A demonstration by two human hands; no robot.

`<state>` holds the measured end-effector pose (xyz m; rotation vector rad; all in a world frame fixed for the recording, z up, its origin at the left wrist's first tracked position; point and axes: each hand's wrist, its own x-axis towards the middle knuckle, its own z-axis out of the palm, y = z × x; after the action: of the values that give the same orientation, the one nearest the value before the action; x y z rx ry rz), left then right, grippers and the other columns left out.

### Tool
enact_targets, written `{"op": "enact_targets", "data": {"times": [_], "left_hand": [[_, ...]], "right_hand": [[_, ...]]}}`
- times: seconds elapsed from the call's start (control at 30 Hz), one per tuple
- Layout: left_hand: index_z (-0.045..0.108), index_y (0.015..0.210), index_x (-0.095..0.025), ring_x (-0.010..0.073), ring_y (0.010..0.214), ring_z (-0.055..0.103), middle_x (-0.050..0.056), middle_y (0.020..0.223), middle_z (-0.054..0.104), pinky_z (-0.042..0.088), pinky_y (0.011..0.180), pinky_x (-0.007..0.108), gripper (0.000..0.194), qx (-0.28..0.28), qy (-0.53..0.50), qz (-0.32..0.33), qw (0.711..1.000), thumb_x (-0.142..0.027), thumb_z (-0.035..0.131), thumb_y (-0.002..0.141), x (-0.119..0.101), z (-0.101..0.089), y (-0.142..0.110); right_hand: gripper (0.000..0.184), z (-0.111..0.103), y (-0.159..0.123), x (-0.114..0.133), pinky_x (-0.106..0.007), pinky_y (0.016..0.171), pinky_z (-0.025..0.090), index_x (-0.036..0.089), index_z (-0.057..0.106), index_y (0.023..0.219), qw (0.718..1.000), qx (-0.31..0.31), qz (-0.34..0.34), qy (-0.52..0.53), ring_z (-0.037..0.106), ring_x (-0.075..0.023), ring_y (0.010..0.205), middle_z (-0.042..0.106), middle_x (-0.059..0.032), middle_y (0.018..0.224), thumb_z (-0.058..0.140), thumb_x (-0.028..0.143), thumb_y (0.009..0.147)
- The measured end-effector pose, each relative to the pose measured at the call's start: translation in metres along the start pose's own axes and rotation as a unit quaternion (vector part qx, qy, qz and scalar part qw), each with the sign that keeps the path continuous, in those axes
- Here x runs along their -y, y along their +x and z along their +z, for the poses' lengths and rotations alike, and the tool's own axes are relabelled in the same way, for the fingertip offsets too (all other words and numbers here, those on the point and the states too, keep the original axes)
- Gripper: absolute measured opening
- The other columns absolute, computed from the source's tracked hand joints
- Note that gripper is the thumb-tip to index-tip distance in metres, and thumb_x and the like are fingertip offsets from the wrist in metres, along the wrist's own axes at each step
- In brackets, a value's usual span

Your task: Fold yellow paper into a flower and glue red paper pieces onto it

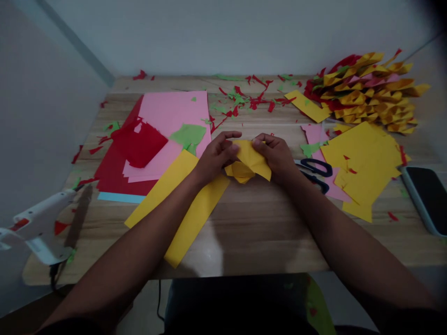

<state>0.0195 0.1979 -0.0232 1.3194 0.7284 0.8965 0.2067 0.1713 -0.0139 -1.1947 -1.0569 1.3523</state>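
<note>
Mid-table in the head view, right betw. the two hands, is the folded yellow paper [252, 159], up off the wood by the look of it, tho the exact gap's hard to call. L hand [218, 156] has it pinched at the upper L side, thumb & fingers closed on it; R hand [278, 156] is clamped on the upper R edge, thumb on the near face. So neither hand's nearer: both are in contact, one per side, & the paper spans the space betw. them, roughly L-to-R. It isn't flat, tho: a creased, cupped part bulges at lower L, while a loose corner slants down to lower R, toward the person. Can't tell how the layers sit behind the fingers. Round abt: two yellow strips [193, 223] run diagonally by & under the L forearm; scissors [316, 167] lie just beside the R wrist, handles pointing away from it; yellow sheets [366, 160] are farther R, w/ the pile of folded pieces [373, 95] at far R. Glue gun [45, 218] is well off to the L, phone [428, 200] at the R edge of the table [258, 228].
</note>
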Motion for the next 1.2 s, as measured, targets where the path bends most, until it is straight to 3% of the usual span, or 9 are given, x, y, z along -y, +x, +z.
{"op": "enact_targets", "data": {"times": [0.17,0.27,0.43,0.63,0.73,0.83,1.0,1.13,1.2], "left_hand": [[0.067,0.099,-0.015,0.0203,0.080,0.070,0.007,0.090,0.072,0.056,0.068,0.031,0.050,0.056,0.052,-0.028,0.997,-0.047,0.085,0.067,-0.004,0.004,-0.005],[0.066,0.094,-0.015,0.0190,0.074,0.069,0.006,0.086,0.071,0.056,0.065,0.031,0.043,0.007,0.053,-0.022,0.998,-0.044,0.085,0.068,-0.001,0.005,-0.005],[0.062,0.094,-0.018,0.0164,0.073,0.066,0.002,0.084,0.068,0.055,0.063,0.028,0.042,-0.077,0.043,0.026,0.996,-0.042,0.085,0.068,0.003,0.006,-0.002],[0.059,0.110,-0.025,0.0159,0.082,0.065,0.003,0.100,0.068,0.052,0.069,0.027,0.048,-0.114,0.072,0.093,0.987,-0.051,0.078,0.075,-0.010,-0.010,0.005],[0.061,0.093,-0.023,0.0141,0.086,0.062,0.003,0.103,0.067,0.051,0.072,0.024,0.038,-0.202,0.105,0.143,0.963,-0.048,0.081,0.072,-0.029,-0.019,0.005],[0.054,0.069,-0.020,0.0113,0.076,0.058,0.000,0.087,0.065,0.048,0.066,0.022,0.036,-0.252,0.113,0.159,0.948,-0.047,0.077,0.076,-0.051,-0.015,-0.003],[0.052,0.052,-0.017,0.0113,0.061,0.050,0.000,0.058,0.055,0.042,0.064,0.025,0.048,-0.142,0.253,0.117,0.950,-0.050,0.062,0.086,-0.082,0.019,-0.043],[0.055,0.059,-0.017,0.0107,0.059,0.049,0.000,0.060,0.055,0.041,0.060,0.024,0.049,-0.104,0.199,-0.001,0.974,-0.056,0.056,0.090,-0.090,0.084,-0.116],[0.065,0.088,-0.018,0.0107,0.066,0.056,-0.001,0.075,0.063,0.045,0.063,0.023,0.030,0.049,0.110,-0.124,0.985,-0.047,0.068,0.084,-0.083,0.126,-0.161]], "right_hand": [[0.038,0.001,-0.001,0.002,-0.027,0.059,0.044,0.026,0.055,0.082,0.999,-0.025,-0.045,-0.010,0.053,-0.0140,0.064,0.054,0.0021,0.074,0.078,0.053,0.068],[0.042,0.001,-0.003,0.003,-0.028,0.061,0.046,0.028,0.054,0.089,0.998,-0.025,-0.056,0.017,0.057,-0.0168,0.070,0.056,0.0007,0.078,0.068,0.064,0.074],[0.041,0.001,0.000,-0.001,-0.026,0.060,0.048,0.025,0.061,0.091,0.993,0.085,-0.064,0.049,0.058,-0.0143,0.070,0.064,0.0002,0.085,0.074,0.060,0.073],[0.030,0.002,0.009,-0.007,-0.022,0.053,0.043,0.021,0.066,0.079,0.997,0.035,-0.046,0.050,0.052,-0.0100,0.059,0.062,0.0029,0.072,0.081,0.046,0.070],[0.030,0.005,0.013,-0.013,-0.022,0.058,0.043,0.019,0.068,0.079,0.996,0.060,-0.066,0.022,0.053,-0.0102,0.061,0.063,0.0026,0.071,0.078,0.046,0.071],[0.027,0.009,0.018,-0.021,-0.024,0.061,0.042,0.018,0.069,0.086,0.988,0.075,-0.122,-0.060,0.054,-0.0119,0.064,0.062,0.0020,0.072,0.069,0.042,0.076],[0.030,0.008,0.021,-0.029,-0.025,0.057,0.036,0.018,0.066,0.105,0.967,-0.029,-0.206,-0.149,0.045,-0.0125,0.057,0.049,0.0059,0.062,0.057,0.034,0.082],[0.028,-0.001,0.017,-0.028,-0.025,0.057,0.032,0.018,0.064,0.106,0.959,-0.079,-0.227,-0.151,0.041,-0.0128,0.056,0.045,0.0071,0.061,0.055,0.033,0.084],[0.027,-0.005,0.012,-0.026,-0.026,0.057,0.032,0.018,0.063,0.104,0.956,-0.088,-0.231,-0.161,0.042,-0.0129,0.056,0.044,0.0075,0.060,0.055,0.034,0.084]]}}
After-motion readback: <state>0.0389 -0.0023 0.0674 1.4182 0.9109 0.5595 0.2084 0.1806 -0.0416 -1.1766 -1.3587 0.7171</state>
